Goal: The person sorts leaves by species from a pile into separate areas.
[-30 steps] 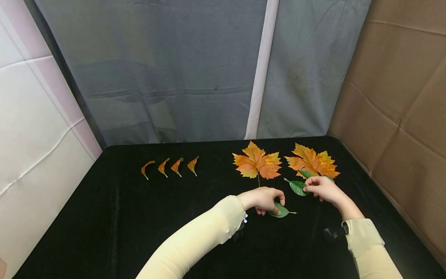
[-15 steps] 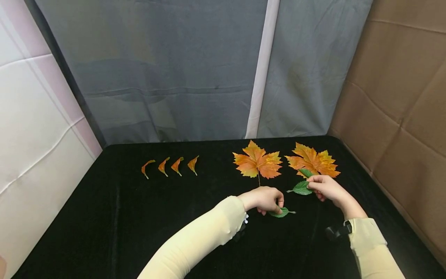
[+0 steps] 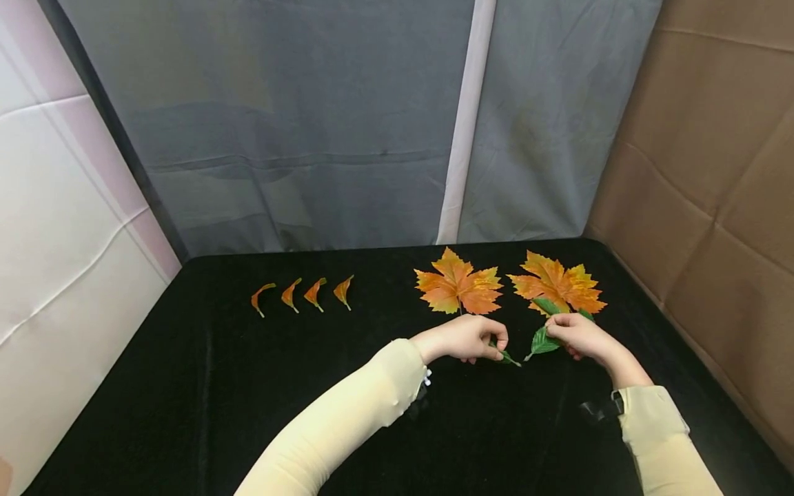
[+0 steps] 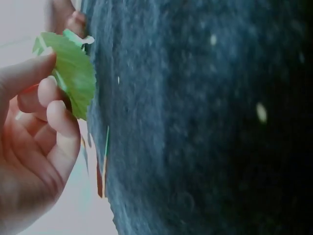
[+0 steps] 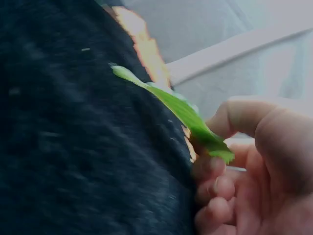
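Note:
My left hand [image 3: 476,337] pinches a green leaf [image 4: 76,81] with a serrated edge between thumb and fingertips. In the head view that leaf is mostly behind the fingers, its stem end pointing right. My right hand [image 3: 583,336] pinches a second green leaf [image 3: 543,341] by its broad end, the stem pointing down and left toward the left hand's leaf. The right wrist view shows this leaf [image 5: 178,110] nearly edge-on. Another green leaf [image 3: 546,306] lies just beyond the right fingertips, overlapping the orange maple leaf [image 3: 558,282] at the right.
A second orange maple leaf [image 3: 457,282] lies past my left hand. Several small curled orange leaves [image 3: 313,295] form a row at the back left of the black-covered table [image 3: 186,386]. Grey curtain [image 3: 298,138] stands behind, and a brown panel [image 3: 713,172] at the right.
My left hand has moved away from me with its leaf, which now shows narrower. The right hand's leaf has turned, its stem swinging down toward me.

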Action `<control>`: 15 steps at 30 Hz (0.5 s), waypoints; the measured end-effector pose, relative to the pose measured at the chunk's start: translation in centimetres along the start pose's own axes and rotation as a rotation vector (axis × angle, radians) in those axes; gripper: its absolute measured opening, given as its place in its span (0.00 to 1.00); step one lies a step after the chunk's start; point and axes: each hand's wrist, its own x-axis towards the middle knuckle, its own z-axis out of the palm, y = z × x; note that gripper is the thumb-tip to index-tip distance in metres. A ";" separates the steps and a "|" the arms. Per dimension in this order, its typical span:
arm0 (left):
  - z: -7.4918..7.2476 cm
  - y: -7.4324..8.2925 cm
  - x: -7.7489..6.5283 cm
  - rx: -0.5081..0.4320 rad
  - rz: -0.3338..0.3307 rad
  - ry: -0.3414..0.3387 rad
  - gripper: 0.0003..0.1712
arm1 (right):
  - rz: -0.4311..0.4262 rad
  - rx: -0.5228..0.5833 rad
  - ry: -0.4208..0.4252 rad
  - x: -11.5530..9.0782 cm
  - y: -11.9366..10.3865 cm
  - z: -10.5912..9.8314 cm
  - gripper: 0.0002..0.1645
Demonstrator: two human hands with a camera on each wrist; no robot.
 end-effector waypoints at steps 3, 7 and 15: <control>-0.2 -0.2 0.0 -0.028 -0.004 0.032 0.06 | -0.034 -0.115 0.089 0.4 -0.1 0.8 0.10; -0.2 -0.3 0.0 -0.071 -0.026 0.070 0.06 | -0.071 -0.195 0.220 1.0 -0.2 1.8 0.14; -0.2 -0.7 0.0 -0.065 -0.110 0.105 0.05 | -0.084 -0.242 0.360 1.5 -0.6 2.7 0.18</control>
